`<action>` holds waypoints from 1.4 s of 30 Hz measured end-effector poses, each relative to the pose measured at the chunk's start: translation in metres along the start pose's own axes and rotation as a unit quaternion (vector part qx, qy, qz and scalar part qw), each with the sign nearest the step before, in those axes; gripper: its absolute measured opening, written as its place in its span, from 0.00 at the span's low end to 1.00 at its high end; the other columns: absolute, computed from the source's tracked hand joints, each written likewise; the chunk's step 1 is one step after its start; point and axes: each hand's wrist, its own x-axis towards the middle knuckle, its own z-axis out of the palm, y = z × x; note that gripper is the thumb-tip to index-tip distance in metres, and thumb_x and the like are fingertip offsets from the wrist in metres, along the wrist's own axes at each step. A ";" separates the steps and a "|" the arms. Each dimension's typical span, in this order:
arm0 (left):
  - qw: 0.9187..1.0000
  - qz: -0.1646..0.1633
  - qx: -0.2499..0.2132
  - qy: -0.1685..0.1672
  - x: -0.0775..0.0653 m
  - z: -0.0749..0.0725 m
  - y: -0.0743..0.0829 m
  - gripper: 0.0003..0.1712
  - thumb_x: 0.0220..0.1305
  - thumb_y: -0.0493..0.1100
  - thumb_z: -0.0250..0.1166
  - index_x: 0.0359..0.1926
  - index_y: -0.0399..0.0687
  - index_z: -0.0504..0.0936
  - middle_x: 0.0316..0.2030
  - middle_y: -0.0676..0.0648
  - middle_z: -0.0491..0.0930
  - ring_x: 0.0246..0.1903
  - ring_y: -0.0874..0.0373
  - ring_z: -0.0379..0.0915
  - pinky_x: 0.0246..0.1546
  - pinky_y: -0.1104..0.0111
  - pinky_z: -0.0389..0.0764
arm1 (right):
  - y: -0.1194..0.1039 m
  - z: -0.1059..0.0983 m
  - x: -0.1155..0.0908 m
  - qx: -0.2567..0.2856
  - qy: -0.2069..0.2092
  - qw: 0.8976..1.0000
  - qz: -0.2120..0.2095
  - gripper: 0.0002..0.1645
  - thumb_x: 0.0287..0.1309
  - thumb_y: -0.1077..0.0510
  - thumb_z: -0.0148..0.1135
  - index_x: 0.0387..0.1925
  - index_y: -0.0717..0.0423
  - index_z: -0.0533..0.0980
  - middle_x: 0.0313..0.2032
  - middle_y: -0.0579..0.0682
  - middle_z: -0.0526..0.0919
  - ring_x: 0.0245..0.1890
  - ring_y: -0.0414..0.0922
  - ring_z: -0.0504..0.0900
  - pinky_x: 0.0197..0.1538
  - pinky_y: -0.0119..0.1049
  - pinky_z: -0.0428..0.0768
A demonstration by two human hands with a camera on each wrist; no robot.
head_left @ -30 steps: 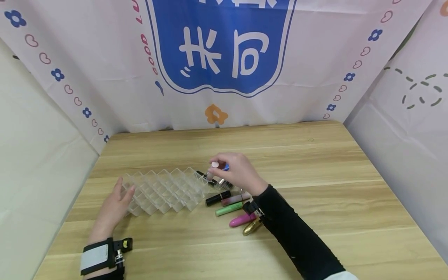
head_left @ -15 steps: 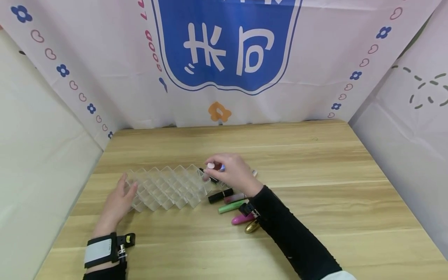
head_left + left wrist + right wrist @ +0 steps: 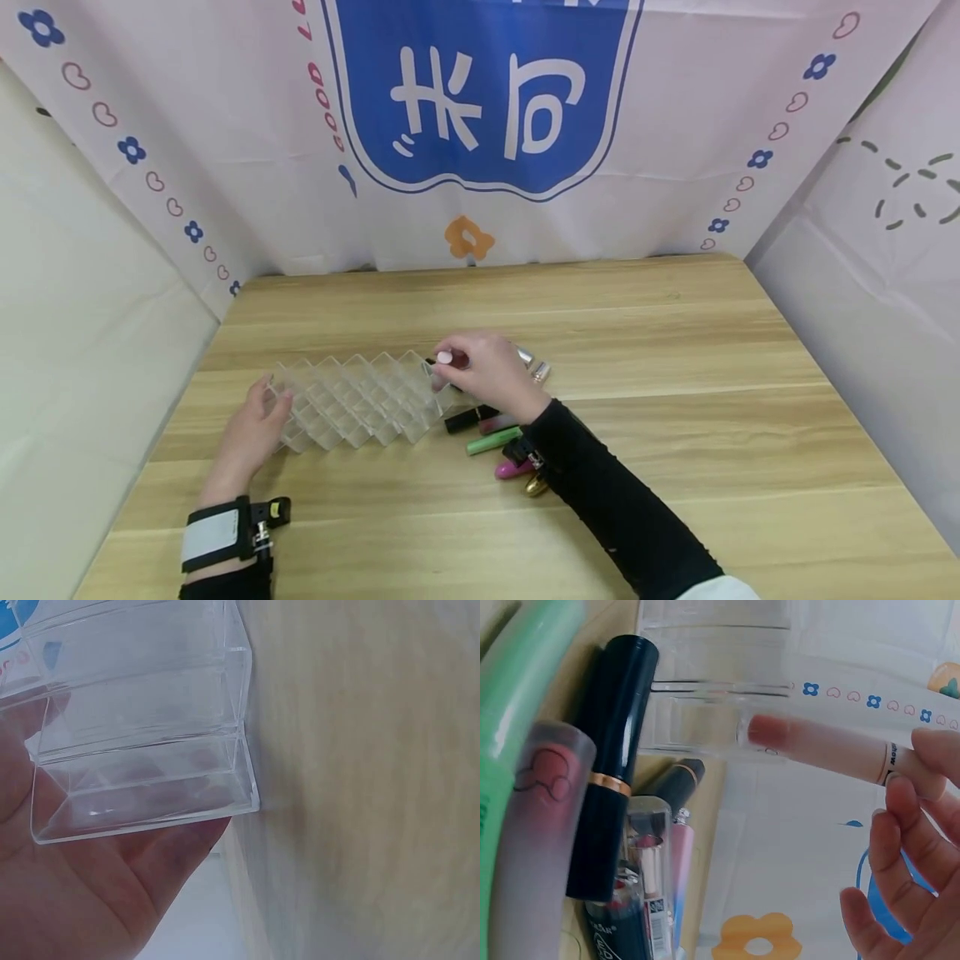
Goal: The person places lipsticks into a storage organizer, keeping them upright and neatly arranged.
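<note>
Pinching lip tube [image 3: 829, 754] (lettering [image 3: 892, 759] only in right-wrist view), right grip [image 3: 491, 371]; holding organizer [image 3: 356, 404], left grip [image 3: 253, 433].

The bare left hand [image 3: 251, 429] grips near the tabletop's [image 3: 420, 533] left edge, its thumb apart from the fingers [image 3: 259, 390]. The bare right hand [image 3: 487, 371] pinches with thumb and forefinger, other fingers loosely curled; the black-sleeved right forearm [image 3: 622, 508] slants in from the near edge.

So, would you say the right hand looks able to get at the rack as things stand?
Probably yes: the right hand, pinching a tube, is close to one end of the rack with nothing visible between, and the left hand grips the opposite end, out of the way.
</note>
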 end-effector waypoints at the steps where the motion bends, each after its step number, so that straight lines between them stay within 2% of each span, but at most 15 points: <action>1: 1.000 0.001 0.000 0.000 0.000 0.000 0.000 0.45 0.77 0.63 0.32 0.76 0.33 0.32 0.70 0.19 0.47 0.68 0.20 0.47 0.65 0.31 0.55 | 0.000 0.001 0.001 -0.004 -0.002 1.000 0.001 0.12 0.63 0.49 0.64 0.42 0.49 0.84 0.35 0.42 0.88 0.33 0.34 0.83 0.38 0.25 0.81; 4: 1.000 0.003 -0.001 -0.002 0.000 -0.002 0.000 0.45 0.76 0.63 0.31 0.76 0.32 0.32 0.70 0.18 0.47 0.68 0.20 0.46 0.64 0.31 0.55 | -0.002 0.004 0.002 -0.010 -0.006 1.000 0.010 0.12 0.62 0.49 0.65 0.42 0.50 0.84 0.35 0.42 0.88 0.33 0.34 0.83 0.38 0.25 0.81; 14: 1.000 -0.009 -0.004 -0.008 -0.001 -0.001 0.000 0.46 0.76 0.64 0.31 0.76 0.34 0.32 0.71 0.20 0.45 0.69 0.21 0.45 0.65 0.31 0.54 | -0.006 0.010 0.001 0.027 -0.013 0.997 0.071 0.14 0.61 0.48 0.66 0.44 0.50 0.84 0.29 0.42 0.86 0.27 0.33 0.78 0.30 0.22 0.75; 19: 1.000 -0.008 -0.008 -0.006 -0.001 0.000 0.001 0.46 0.76 0.64 0.32 0.76 0.34 0.32 0.71 0.20 0.45 0.69 0.21 0.45 0.65 0.31 0.54 | -0.005 0.016 0.001 0.015 -0.010 0.997 0.071 0.14 0.59 0.48 0.68 0.42 0.51 0.84 0.28 0.41 0.85 0.26 0.33 0.78 0.30 0.23 0.75; 23: 1.000 -0.009 -0.011 -0.009 0.000 -0.001 0.000 0.46 0.76 0.64 0.31 0.76 0.35 0.31 0.72 0.20 0.45 0.69 0.21 0.45 0.65 0.31 0.55 | -0.004 0.020 0.000 0.006 -0.021 0.997 0.075 0.13 0.59 0.47 0.68 0.41 0.48 0.84 0.27 0.39 0.84 0.25 0.31 0.76 0.29 0.22 0.74; 32: 1.000 -0.007 -0.013 -0.012 0.000 -0.001 -0.002 0.46 0.76 0.64 0.32 0.76 0.35 0.31 0.72 0.20 0.45 0.69 0.20 0.44 0.65 0.30 0.54 | -0.006 0.024 -0.002 0.017 -0.041 0.996 0.080 0.11 0.60 0.46 0.67 0.39 0.46 0.84 0.26 0.36 0.82 0.24 0.30 0.75 0.28 0.22 0.73; 42: 1.000 -0.009 -0.013 -0.013 -0.001 -0.002 -0.001 0.47 0.75 0.65 0.31 0.76 0.35 0.31 0.72 0.20 0.44 0.69 0.20 0.43 0.64 0.29 0.53 | -0.007 0.027 -0.002 0.002 -0.061 0.994 0.086 0.12 0.60 0.44 0.67 0.41 0.45 0.83 0.24 0.35 0.80 0.20 0.31 0.72 0.24 0.24 0.70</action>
